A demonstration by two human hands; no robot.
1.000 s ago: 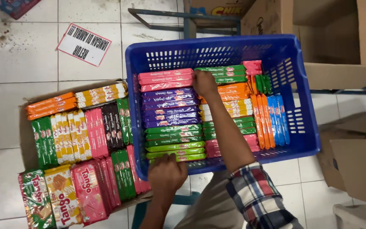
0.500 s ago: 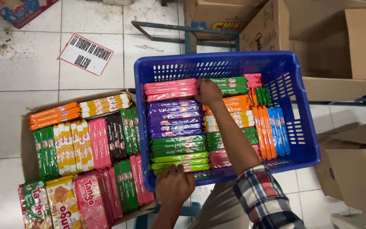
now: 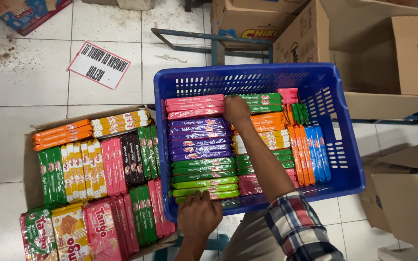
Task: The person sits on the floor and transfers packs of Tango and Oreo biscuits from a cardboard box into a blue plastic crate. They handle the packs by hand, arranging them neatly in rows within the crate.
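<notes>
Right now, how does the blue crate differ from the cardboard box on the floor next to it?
The blue crate is rigid plastic with slotted walls; the cardboard box is plain brown card with low flaps. The crate has bare floor showing at its far right; the box looks packed full. The left hand grips the crate's near rim and the right hand rests on its packs; no hand touches the box. Both hold rows of colourful wafer packs.

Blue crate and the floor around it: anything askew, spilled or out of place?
Inside the blue crate the packs lie in tidy rows; some orange packs and blue packs stand crosswise to the rest, still neat. The odd item is a white printed sign lying crooked on the tiled floor, which looks stained.
</notes>
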